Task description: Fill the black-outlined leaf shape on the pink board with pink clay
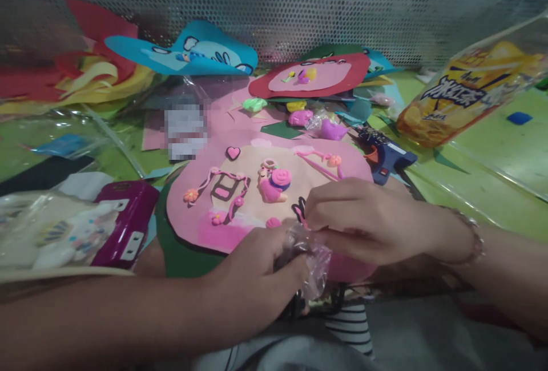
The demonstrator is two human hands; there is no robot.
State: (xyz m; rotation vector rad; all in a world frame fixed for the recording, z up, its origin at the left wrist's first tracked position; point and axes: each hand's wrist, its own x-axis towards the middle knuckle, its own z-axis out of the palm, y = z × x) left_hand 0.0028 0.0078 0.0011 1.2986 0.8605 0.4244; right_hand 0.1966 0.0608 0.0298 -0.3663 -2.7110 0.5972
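Observation:
A crinkled clear plastic bag [317, 274] is gripped in my left hand [269, 265], low in front of me; dark contents seem to show through it. My right hand [368, 217] is closed in a pinch right against the bag's top, and its fingertips hide whatever they hold. Both hands are over the near edge of a pink paper cutout [188, 180] with a cream centre. On it sit a clay snail [274, 182], a pink heart [233, 153], a dark frame shape [225, 186] and clay strands with flowers [190, 195]. Dark green paper [177, 262] lies beneath.
A tilted drink bottle [466, 94] and a dark blue glue gun [387, 157] are at right. Clay lumps [334, 129] lie behind the cutout. Blue [201, 51] and red [257, 85] cutouts lean near a perforated metal panel [299, 5]. A purple case [128, 217] is at left.

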